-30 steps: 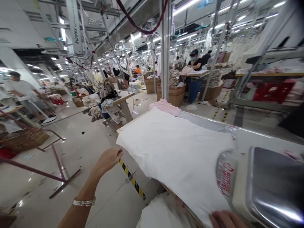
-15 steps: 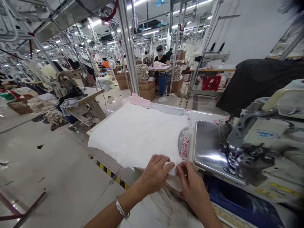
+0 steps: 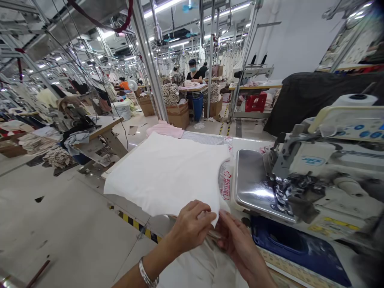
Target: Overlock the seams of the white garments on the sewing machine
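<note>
A white fabric piece [image 3: 168,172] lies spread over the table, with a curved cut-out on its right side. My left hand [image 3: 193,224], a bangle on its wrist, pinches the near right corner of the fabric. Close beside it, my right hand [image 3: 237,240] has its thumb and fingers together at the fabric's edge. A small flap of white cloth rises between the two hands. Under the curved edge shows clear plastic with red print [image 3: 225,186].
To the right stands a sewing machine [image 3: 312,160] with a shiny metal plate [image 3: 252,180]. Pink cloth [image 3: 165,129] lies at the table's far edge. A blue machine part [image 3: 300,248] is at the lower right. A person [image 3: 194,74] sits at a distant table.
The near corner of the fabric is now lifted and folded up between my fingers. My hands have shifted slightly, and the whole view has turned a little to the right.
</note>
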Demonstrator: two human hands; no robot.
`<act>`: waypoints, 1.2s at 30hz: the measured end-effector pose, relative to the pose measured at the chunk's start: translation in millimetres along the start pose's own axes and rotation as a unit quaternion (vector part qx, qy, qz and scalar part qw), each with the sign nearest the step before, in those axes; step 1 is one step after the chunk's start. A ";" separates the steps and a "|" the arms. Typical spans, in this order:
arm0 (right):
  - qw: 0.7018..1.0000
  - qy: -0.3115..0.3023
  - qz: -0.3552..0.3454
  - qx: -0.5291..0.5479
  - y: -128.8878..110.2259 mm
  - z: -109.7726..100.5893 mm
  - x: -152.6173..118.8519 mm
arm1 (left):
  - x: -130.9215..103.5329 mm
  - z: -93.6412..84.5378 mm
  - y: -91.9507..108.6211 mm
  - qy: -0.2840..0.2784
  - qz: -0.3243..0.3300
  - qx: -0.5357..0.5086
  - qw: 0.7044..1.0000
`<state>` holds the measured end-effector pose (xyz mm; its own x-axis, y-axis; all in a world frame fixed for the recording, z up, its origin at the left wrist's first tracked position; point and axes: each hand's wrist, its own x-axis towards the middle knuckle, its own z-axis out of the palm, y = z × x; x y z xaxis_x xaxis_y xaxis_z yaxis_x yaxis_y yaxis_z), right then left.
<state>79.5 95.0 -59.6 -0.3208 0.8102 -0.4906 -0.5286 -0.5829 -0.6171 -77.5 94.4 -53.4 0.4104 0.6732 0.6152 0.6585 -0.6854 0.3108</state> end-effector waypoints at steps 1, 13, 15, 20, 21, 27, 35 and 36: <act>1.000 0.006 -0.011 0.010 -0.6 0.7 2.4 | -1.6 -0.1 0.9 0.002 0.011 -0.001 1.000; 0.996 0.004 0.061 0.071 -7.3 3.5 15.9 | -10.5 4.5 7.9 0.051 -0.066 -0.127 0.988; 0.999 0.026 0.020 0.026 -5.5 0.6 16.7 | -6.6 3.7 9.6 0.056 -0.105 -0.153 0.981; 0.984 0.081 -0.119 -0.100 3.0 -8.1 22.3 | 10.7 6.6 7.5 0.053 -0.305 -0.278 0.909; 0.981 0.082 -0.133 -0.117 4.2 -9.4 23.7 | 13.5 7.8 6.8 0.042 -0.326 -0.294 0.897; 0.967 0.098 -0.176 -0.155 2.5 -12.9 25.8 | 9.1 10.9 11.6 -0.039 -0.316 -0.273 0.908; 0.960 0.083 -0.161 -0.213 6.2 -20.9 23.3 | -12.7 23.1 12.5 -0.001 -0.260 -0.171 0.950; 0.961 0.075 -0.156 -0.218 8.2 -22.9 23.1 | -11.6 23.9 11.0 0.000 -0.271 -0.179 0.946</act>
<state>85.7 107.5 -90.1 -0.0666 0.9510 -0.3021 -0.1917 -0.3093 -0.9314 -59.9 85.7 -74.5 0.0738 0.9529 0.2940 0.5159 -0.2888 0.8065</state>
